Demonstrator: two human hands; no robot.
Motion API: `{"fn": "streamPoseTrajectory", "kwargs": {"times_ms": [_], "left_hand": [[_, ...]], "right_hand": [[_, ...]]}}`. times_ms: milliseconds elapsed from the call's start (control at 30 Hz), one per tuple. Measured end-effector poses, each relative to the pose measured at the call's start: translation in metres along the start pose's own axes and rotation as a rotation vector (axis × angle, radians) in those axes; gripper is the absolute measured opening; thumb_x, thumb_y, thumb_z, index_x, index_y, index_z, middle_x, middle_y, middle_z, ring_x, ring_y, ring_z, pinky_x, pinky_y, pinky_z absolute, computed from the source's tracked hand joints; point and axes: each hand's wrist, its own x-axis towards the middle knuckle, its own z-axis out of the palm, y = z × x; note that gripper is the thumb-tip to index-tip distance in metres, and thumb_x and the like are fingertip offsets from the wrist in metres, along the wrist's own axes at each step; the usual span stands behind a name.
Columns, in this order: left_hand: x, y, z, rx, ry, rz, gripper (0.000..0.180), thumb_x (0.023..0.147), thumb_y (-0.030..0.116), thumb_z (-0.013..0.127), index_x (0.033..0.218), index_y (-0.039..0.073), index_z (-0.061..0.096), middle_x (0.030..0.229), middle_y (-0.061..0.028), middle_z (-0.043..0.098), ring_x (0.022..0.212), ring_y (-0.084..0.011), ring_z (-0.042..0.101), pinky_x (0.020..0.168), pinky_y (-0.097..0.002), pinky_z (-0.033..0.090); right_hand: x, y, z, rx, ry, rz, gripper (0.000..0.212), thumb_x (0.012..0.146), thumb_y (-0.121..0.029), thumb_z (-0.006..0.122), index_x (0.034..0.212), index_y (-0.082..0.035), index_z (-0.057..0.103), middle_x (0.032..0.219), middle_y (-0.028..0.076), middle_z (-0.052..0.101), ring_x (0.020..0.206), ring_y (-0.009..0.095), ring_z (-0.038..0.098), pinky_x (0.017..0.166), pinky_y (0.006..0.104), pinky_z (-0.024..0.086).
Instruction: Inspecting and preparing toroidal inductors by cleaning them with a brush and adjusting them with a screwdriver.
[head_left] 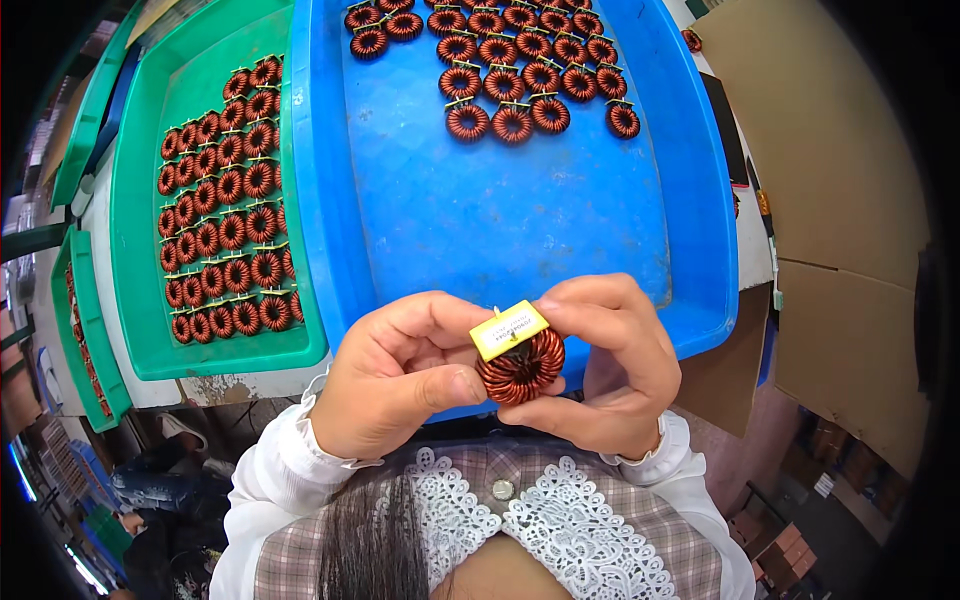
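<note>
Between my two hands, in front of my chest, is a toroidal coil (521, 368) wound with copper-coloured wire. A yellow base plate (510, 331) with printing on it sits along the coil's upper side. My left hand (400, 370) is closed on the coil from the left, the thumb near its winding. From the right my right hand (615, 365) grips it, with fingertips at the plate's right end and the thumb under the winding. Both hands are over the near edge of the blue tray (520, 220).
Rows of similar coils (511, 124) lie at the blue tray's far end. To the left stands a green tray (140, 330) with several rows of coils (231, 231). A smaller green tray (112, 405) is farther left. Brown cardboard (840, 200) stands on the right.
</note>
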Motion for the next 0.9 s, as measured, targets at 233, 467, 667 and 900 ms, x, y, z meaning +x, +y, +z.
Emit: {"fn": "streamPoseTrajectory", "kwargs": {"times_ms": [233, 467, 667, 900], "left_hand": [[0.007, 0.002, 0.006, 0.14, 0.056, 0.12, 0.053, 0.07, 0.018, 0.076, 0.109, -0.003, 0.047, 0.103, -0.02, 0.057, 0.092, -0.0306, 0.062, 0.079, -0.0434, 0.053], [0.007, -0.007, 0.001, 0.344, 0.123, 0.355, 0.049, 0.066, 0.009, 0.075, 0.106, -0.002, 0.049, 0.094, -0.0078, 0.047, 0.089, -0.0216, 0.059, 0.077, -0.0364, 0.054], [0.006, -0.005, -0.003, 0.475, 0.022, 0.451, 0.047, 0.061, -0.007, 0.075, 0.101, -0.003, 0.05, 0.098, -0.0069, 0.042, 0.098, -0.016, 0.053, 0.088, -0.0346, 0.049], [0.004, -0.008, -0.002, 0.666, 0.094, 0.529, 0.045, 0.061, -0.005, 0.077, 0.097, -0.004, 0.05, 0.095, -0.0084, 0.044, 0.09, -0.0155, 0.056, 0.081, -0.0301, 0.051]], "right_hand": [[-0.001, 0.002, 0.006, 0.067, 0.048, 0.08, 0.051, 0.059, -0.009, 0.082, 0.105, -0.001, 0.06, 0.099, 0.014, 0.057, 0.079, 0.016, 0.058, 0.062, 0.0247, 0.049], [-0.002, 0.003, 0.005, 0.066, 0.144, -0.057, 0.034, 0.058, -0.005, 0.081, 0.08, -0.006, 0.055, 0.1, 0.013, 0.059, 0.074, 0.016, 0.058, 0.059, 0.0261, 0.047], [0.005, -0.006, -0.004, -0.243, -0.097, -0.208, 0.034, 0.056, -0.003, 0.078, 0.077, -0.009, 0.053, 0.092, 0.009, 0.064, 0.072, 0.018, 0.058, 0.061, 0.0268, 0.046], [0.006, -0.005, -0.005, -0.279, -0.092, -0.204, 0.031, 0.057, -0.003, 0.074, 0.081, -0.006, 0.054, 0.09, 0.009, 0.063, 0.069, 0.019, 0.058, 0.057, 0.0276, 0.047]]}}
